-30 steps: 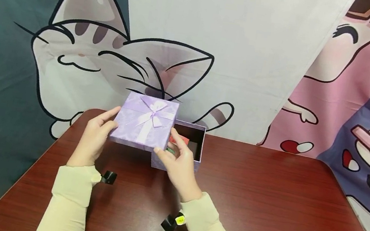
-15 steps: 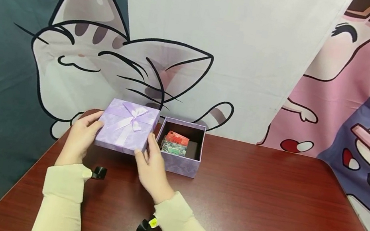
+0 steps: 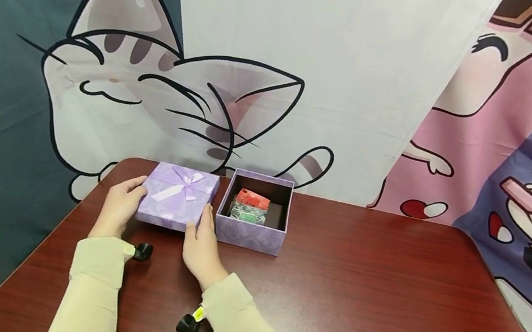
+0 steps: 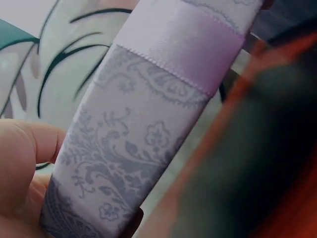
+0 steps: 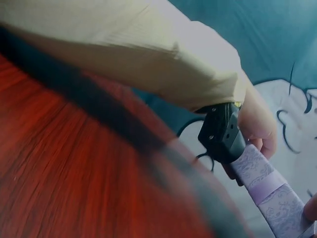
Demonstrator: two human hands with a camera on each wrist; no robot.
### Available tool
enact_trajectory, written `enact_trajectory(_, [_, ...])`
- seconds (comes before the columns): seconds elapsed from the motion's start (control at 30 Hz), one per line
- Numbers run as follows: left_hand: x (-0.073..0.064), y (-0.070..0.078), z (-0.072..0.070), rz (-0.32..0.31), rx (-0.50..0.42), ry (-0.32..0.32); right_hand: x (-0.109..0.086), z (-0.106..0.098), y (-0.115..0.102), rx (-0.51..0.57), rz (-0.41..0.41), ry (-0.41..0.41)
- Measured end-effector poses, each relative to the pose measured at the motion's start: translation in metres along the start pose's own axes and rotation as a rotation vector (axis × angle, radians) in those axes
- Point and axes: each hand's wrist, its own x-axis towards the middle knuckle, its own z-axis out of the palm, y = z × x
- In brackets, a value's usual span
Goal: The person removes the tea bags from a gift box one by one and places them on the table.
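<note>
In the head view a lilac gift box lid (image 3: 166, 209) with a ribbon bow is close over the table, left of its box. The left hand (image 3: 117, 209) grips the lid's left side. At the front right corner, the right hand (image 3: 202, 251) holds the lid between thumb and fingers. The lid's patterned side (image 4: 114, 148) and satin band fill the left wrist view, with part of the left hand (image 4: 20, 168) beside it. Uncovered, the purple box (image 3: 249, 238) stands just right of the lid and holds small red and green printed packets (image 3: 250, 206).
A reddish-brown wooden table (image 3: 355, 296) spreads to the right and in front of the box. Behind it hangs a cloth backdrop (image 3: 362, 88) printed with a cartoon cat. Black cameras (image 3: 188, 327) are strapped at both wrists.
Both hands have carried the lid left off the box and lowered it toward the table. The box's inside and its packets now show fully.
</note>
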Motion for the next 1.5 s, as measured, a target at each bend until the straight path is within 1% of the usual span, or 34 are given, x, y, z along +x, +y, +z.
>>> enact_trajectory(0.17, [0.005,-0.014,0.006,0.010,0.006,-0.018,0.003,0.005,0.014,-0.036,0.020,0.013])
enact_trajectory(0.27, [0.007,-0.020,0.009,0.025,0.037,-0.037,0.004,0.006,0.020,-0.058,0.030,0.016])
enact_trajectory(0.57, [0.011,-0.028,0.012,0.055,0.161,-0.079,0.007,0.007,0.025,-0.125,0.050,0.015])
enact_trajectory(0.7, [0.012,-0.030,0.011,0.080,0.219,-0.098,0.007,0.008,0.023,-0.161,0.040,0.023])
enact_trajectory(0.8, [0.012,-0.030,0.011,0.086,0.247,-0.110,0.008,0.009,0.023,-0.194,0.026,0.034])
enact_trajectory(0.9, [0.012,-0.030,0.011,0.084,0.253,-0.127,0.008,0.011,0.023,-0.207,0.010,0.051])
enact_trajectory(1.03, [0.012,-0.032,0.010,0.091,0.252,-0.162,0.007,0.011,0.023,-0.195,0.013,0.055])
enact_trajectory(1.13, [0.014,-0.035,0.011,0.107,0.253,-0.175,0.006,0.011,0.021,-0.183,0.040,0.035])
enact_trajectory(1.2, [0.014,-0.037,0.012,0.115,0.251,-0.178,0.003,0.009,0.021,-0.181,0.044,0.018])
enact_trajectory(1.27, [0.015,-0.038,0.012,0.120,0.253,-0.176,0.001,0.007,0.021,-0.190,0.034,-0.004])
enact_trajectory(1.37, [0.015,-0.037,0.011,0.133,0.258,-0.172,-0.002,0.004,0.020,-0.216,-0.016,-0.024])
enact_trajectory(1.5, [0.014,-0.034,0.009,0.187,0.274,-0.154,-0.008,0.000,0.016,-0.220,-0.100,-0.022])
